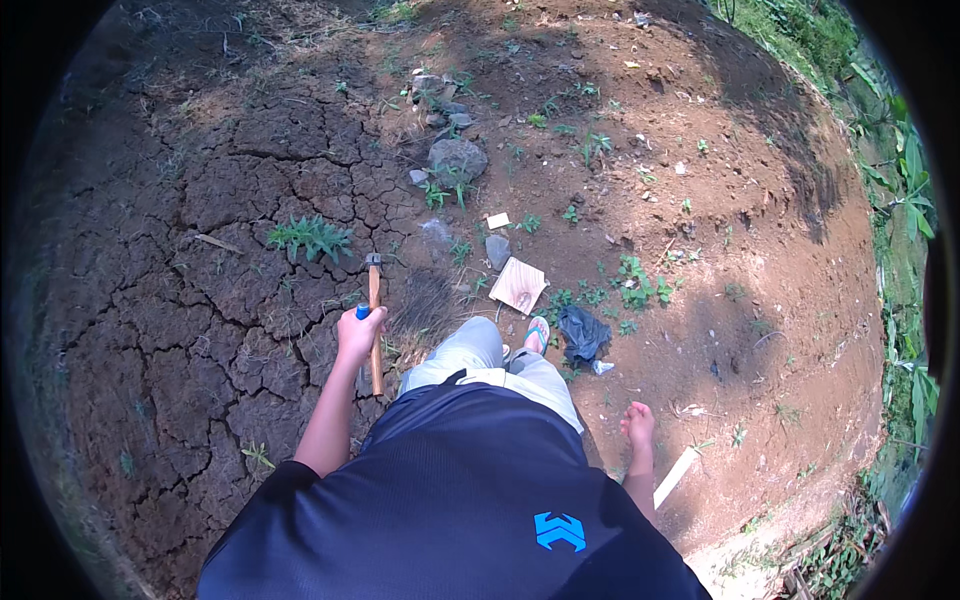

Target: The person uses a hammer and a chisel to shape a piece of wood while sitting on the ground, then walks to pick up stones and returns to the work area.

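Observation:
My left hand (pixel 358 335) is closed round the wooden handle of a hammer (pixel 376 372), whose dark metal head points away from me. A short blue cylindrical piece (pixel 362 311) also sticks out of that fist; its kind I cannot tell. Out to the right, my right hand (pixel 638 425) hangs with its fingers curled in, and whatever may be inside is hidden. A pale wooden strip (pixel 677 477) lies beside my right forearm, partly behind it. Ahead of my feet rests a squarish wooden board (pixel 519 285), apart from both hands.
A black plastic bag (pixel 583 335) lies right of my sandalled foot (pixel 537 335). Beyond the board are a grey stone (pixel 498 251), a small pale block (pixel 498 220) and a larger rock (pixel 458 160). Cracked dry soil (pixel 200 300) spreads leftward, with a leafy weed (pixel 310 238).

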A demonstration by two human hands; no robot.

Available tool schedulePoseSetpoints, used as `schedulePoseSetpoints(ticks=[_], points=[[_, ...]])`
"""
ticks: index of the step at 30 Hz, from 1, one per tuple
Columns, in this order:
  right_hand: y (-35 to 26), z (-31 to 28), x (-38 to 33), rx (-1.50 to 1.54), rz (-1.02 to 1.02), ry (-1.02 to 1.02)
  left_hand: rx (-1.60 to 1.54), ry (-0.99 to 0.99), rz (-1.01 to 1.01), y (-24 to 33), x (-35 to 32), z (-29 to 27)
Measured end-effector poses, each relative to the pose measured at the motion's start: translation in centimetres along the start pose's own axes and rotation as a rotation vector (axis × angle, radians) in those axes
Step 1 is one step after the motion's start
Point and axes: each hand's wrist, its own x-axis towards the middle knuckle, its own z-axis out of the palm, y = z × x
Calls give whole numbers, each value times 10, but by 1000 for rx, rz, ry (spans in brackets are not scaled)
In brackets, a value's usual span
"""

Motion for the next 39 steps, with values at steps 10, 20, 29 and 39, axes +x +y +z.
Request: schedulePoseSetpoints(ticks=[10, 20, 29, 39], points=[[-4, 19, 24, -79, 22, -110, -64, 239, 20, -7, 7, -41], [-50, 9, 54, -127, 103, -10, -158, 310, -123, -46, 21, -78], [-148, 138, 34, -161, -81, 32, -236, 206, -132, -88, 122, -101], [-221, 287, -26, -382, -155, -55, -188, -41, -49, -118, 245, -161]])
